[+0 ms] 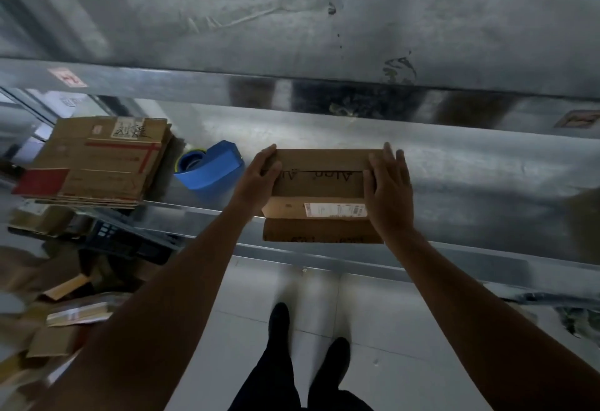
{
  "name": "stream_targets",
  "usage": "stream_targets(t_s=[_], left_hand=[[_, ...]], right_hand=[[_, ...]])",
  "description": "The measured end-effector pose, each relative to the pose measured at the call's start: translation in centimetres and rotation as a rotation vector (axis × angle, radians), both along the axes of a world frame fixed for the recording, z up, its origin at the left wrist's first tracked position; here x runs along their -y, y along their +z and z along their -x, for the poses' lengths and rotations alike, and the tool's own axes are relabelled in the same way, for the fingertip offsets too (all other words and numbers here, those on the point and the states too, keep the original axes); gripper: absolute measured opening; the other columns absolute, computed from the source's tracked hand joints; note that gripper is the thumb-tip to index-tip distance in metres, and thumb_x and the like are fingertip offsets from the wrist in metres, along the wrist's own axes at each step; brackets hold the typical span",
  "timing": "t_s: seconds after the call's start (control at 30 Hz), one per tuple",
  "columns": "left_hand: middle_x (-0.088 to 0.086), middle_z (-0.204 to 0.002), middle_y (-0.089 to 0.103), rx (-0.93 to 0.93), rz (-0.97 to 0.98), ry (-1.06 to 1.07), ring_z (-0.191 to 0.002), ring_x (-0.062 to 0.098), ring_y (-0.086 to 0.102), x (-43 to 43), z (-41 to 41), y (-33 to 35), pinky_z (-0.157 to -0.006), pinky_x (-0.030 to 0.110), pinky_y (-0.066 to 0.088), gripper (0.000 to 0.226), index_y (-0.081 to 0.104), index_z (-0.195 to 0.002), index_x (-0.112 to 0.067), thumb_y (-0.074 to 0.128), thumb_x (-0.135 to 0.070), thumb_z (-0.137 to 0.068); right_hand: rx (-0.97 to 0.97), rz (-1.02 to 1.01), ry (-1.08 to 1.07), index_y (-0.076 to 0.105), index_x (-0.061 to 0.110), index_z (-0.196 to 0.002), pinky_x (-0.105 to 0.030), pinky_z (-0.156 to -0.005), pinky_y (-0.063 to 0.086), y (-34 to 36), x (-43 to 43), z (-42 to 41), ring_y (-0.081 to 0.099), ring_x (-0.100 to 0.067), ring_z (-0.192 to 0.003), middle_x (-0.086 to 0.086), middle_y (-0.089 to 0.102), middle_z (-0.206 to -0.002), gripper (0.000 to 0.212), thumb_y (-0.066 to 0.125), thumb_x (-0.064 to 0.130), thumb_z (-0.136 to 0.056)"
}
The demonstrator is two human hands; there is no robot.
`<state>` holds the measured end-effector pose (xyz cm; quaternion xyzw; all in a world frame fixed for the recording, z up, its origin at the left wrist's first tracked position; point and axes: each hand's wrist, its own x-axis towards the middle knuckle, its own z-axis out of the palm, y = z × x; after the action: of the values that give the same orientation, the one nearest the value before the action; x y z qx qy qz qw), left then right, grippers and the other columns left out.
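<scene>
A small brown cardboard box [319, 180] with a white shipping label sits at the front edge of a metal table [470, 183]. Its front flap hangs down over the edge. My left hand [259, 177] holds the box's left end, with the thumb on top and the fingers wrapped round the side. Pressed against the right end is my right hand [388, 180], fingers straight and pointing away from me.
A blue tape dispenser [209, 165] stands just left of the box. Further left lies a stack of flattened cartons [97, 160]. Loose cardboard scraps [65, 306] and a dark device lie below the table at left. My feet stand on pale floor tiles [373, 313].
</scene>
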<state>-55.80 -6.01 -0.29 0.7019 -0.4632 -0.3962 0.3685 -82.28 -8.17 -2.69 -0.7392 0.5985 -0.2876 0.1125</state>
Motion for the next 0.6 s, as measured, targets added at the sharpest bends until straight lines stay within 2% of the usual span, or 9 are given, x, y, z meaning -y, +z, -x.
stream_targets(t_s=[0.1, 0.2, 0.3, 0.37, 0.47, 0.53, 0.6], left_hand=[[0.001, -0.129, 0.047, -0.004, -0.002, 0.008, -0.099, 0.010, 0.054, 0.2, -0.9, 0.5, -0.073, 0.021, 0.047, 0.043, 0.040, -0.148, -0.034, 0.045, -0.033, -0.105], [0.002, -0.129, 0.046, 0.028, 0.008, -0.002, -0.104, 0.016, 0.054, 0.6, -1.8, 0.4, -0.071, 0.020, 0.046, 0.042, 0.041, -0.147, -0.033, 0.044, -0.031, -0.105], [0.005, -0.128, 0.048, 0.094, 0.042, -0.049, -0.107, 0.023, 0.056, 0.7, -2.4, -0.1, -0.079, 0.032, 0.054, 0.040, 0.042, -0.145, -0.033, 0.043, -0.034, -0.105], [0.005, -0.125, 0.049, 0.118, 0.047, -0.079, -0.107, 0.024, 0.057, 0.7, -2.7, -0.3, -0.084, 0.038, 0.056, 0.040, 0.042, -0.145, -0.032, 0.042, -0.036, -0.105], [0.005, -0.133, 0.051, -0.022, 0.055, -0.080, -0.119, 0.022, 0.055, 0.3, -3.0, -0.3, -0.099, 0.040, 0.050, 0.046, 0.042, -0.146, -0.029, 0.038, -0.045, -0.104], [0.004, -0.140, 0.051, -0.073, 0.090, 0.022, -0.124, 0.015, 0.051, -0.4, -3.8, -0.4, -0.105, 0.035, 0.043, 0.044, 0.046, -0.145, -0.024, 0.037, -0.043, -0.106], [0.003, -0.137, 0.053, 0.150, 0.146, 0.167, -0.121, 0.011, 0.050, -1.0, -5.7, -0.8, -0.104, 0.034, 0.042, 0.039, 0.051, -0.140, -0.021, 0.040, -0.038, -0.106]], right_hand=[[-0.277, 0.017, 0.141, 0.040, 0.016, -0.152, -0.059, -0.125, 0.012, 1.1, 0.1, -1.2, 0.012, -0.033, -0.156, -0.012, 0.032, -0.163, 0.057, 0.021, 0.045, -0.107], [-0.449, -0.048, 0.188, 0.025, 0.020, -0.160, -0.054, -0.126, -0.001, 2.0, -0.3, -3.0, 0.008, -0.030, -0.157, -0.011, 0.021, -0.168, 0.075, 0.014, 0.064, -0.101], [-0.518, -0.131, 0.212, 0.011, 0.028, -0.163, -0.056, -0.126, -0.002, 2.4, -0.5, -4.2, 0.003, -0.031, -0.158, -0.009, 0.007, -0.171, 0.085, 0.013, 0.078, -0.093], [-0.533, -0.144, 0.206, 0.010, 0.033, -0.162, -0.058, -0.125, 0.002, 2.4, -0.4, -4.3, 0.002, -0.032, -0.158, -0.008, 0.006, -0.171, 0.090, 0.013, 0.084, -0.089], [-0.555, -0.159, 0.196, 0.009, 0.036, -0.161, -0.057, -0.126, 0.003, 2.6, -0.5, -4.3, 0.001, -0.031, -0.158, -0.006, 0.004, -0.171, 0.094, 0.005, 0.089, -0.084], [-0.548, -0.163, 0.195, 0.008, 0.037, -0.161, -0.055, -0.126, 0.002, 2.8, -0.5, -4.3, 0.000, -0.029, -0.158, -0.005, 0.003, -0.171, 0.097, 0.000, 0.091, -0.081], [-0.547, -0.168, 0.193, 0.009, 0.037, -0.162, -0.055, -0.126, 0.001, 3.0, -0.4, -4.4, 0.000, -0.029, -0.158, -0.004, 0.003, -0.171, 0.100, -0.003, 0.092, -0.080]])
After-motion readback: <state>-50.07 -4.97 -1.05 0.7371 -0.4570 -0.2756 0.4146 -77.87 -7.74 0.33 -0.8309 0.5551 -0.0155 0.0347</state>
